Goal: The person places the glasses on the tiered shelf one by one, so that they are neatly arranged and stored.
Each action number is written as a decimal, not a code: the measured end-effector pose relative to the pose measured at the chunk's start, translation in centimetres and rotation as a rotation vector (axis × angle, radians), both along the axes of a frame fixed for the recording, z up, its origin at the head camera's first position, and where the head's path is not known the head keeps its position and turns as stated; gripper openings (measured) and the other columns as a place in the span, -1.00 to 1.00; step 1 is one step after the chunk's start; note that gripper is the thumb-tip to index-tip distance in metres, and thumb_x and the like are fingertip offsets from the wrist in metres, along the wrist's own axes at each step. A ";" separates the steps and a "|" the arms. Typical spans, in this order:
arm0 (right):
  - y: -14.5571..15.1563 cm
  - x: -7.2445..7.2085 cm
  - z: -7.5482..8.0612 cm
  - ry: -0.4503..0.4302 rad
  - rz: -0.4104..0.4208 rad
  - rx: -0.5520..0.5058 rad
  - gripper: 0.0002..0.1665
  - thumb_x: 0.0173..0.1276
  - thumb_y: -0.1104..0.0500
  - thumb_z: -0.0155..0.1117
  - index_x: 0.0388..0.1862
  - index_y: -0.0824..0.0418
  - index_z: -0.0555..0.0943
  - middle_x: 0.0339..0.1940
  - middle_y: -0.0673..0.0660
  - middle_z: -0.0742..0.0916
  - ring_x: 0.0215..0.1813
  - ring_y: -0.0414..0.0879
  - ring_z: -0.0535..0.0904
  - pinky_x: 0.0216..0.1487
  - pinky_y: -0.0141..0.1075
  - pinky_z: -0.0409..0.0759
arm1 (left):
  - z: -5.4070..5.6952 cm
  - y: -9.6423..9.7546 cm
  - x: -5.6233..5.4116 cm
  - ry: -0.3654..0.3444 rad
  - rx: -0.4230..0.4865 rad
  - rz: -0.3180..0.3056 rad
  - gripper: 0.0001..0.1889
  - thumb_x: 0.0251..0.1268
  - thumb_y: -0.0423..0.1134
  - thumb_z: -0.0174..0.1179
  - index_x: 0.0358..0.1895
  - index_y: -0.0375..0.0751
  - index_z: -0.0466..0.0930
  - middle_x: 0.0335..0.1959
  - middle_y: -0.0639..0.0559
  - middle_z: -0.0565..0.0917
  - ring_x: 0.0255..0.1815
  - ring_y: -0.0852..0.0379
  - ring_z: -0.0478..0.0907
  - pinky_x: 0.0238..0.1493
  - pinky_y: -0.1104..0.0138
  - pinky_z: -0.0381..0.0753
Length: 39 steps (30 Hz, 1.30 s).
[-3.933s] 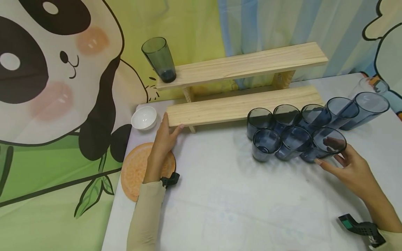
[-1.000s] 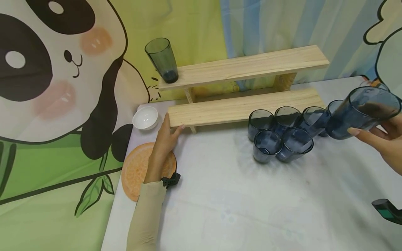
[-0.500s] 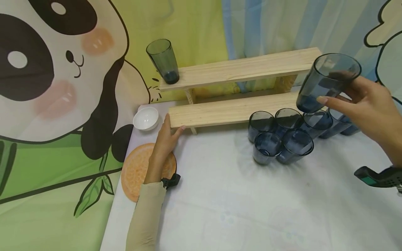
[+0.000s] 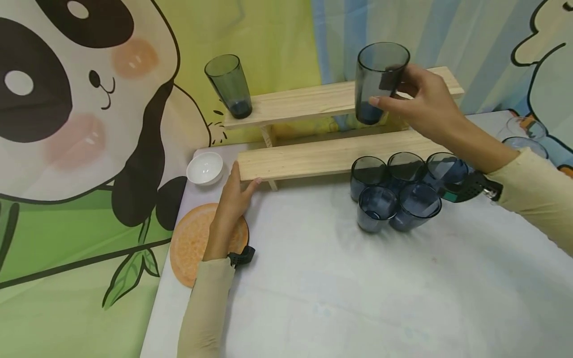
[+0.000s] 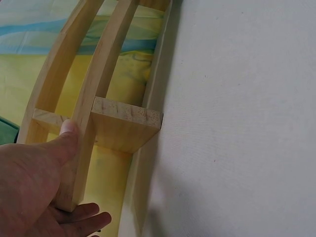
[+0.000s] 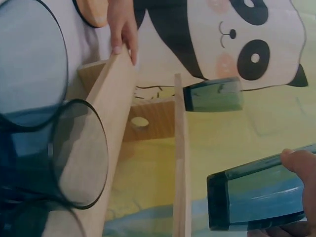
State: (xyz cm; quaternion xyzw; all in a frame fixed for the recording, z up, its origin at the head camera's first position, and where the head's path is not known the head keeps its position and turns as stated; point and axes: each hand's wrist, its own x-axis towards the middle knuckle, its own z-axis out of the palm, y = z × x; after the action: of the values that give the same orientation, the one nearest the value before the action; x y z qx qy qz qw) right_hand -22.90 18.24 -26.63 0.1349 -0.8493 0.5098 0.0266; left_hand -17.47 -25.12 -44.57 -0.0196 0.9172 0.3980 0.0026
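My right hand (image 4: 427, 102) holds a blue-grey drinking glass (image 4: 369, 84) in front of and over the right part of the upper board (image 4: 309, 102) of a two-tier wooden shelf. In the right wrist view a gap shows between the held glass (image 6: 261, 192) and the board. My left hand (image 4: 230, 204) grips the left end of the lower board (image 4: 309, 156); the left wrist view shows the thumb on one face and fingers curled past the end. Another tall glass (image 4: 230, 87) stands upright at the upper board's left end.
Several blue-grey glasses (image 4: 376, 209) stand clustered before the lower board's right half, partly behind the right wrist strap. More glasses (image 4: 525, 144) are at the far right, partly hidden by the arm. A white bowl (image 4: 205, 169) and a round orange mat (image 4: 190, 243) lie left.
My right hand has lifted the glass out of the front row, swung it right, then carried it up and left to the upper board. The left hand keeps its place.
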 end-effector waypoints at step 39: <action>-19.0 -10.2 -1.1 -0.040 0.136 -0.078 -0.07 0.36 -0.16 0.53 0.57 0.14 0.37 0.48 0.07 0.57 0.49 -0.15 0.49 0.44 -0.36 0.47 | 0.1 -0.2 0.1 0.006 0.004 0.010 0.10 0.51 0.35 0.12 0.76 -0.10 -0.36 0.76 -0.22 -0.09 0.75 -0.18 -0.09 0.70 -0.09 -0.01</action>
State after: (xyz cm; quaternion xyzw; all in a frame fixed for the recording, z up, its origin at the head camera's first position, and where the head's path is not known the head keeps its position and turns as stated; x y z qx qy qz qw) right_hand -33.14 -0.80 -27.72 0.1808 -0.8179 0.5458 -0.0200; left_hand -17.36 -25.27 -44.49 -0.0229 0.9163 0.3998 -0.0022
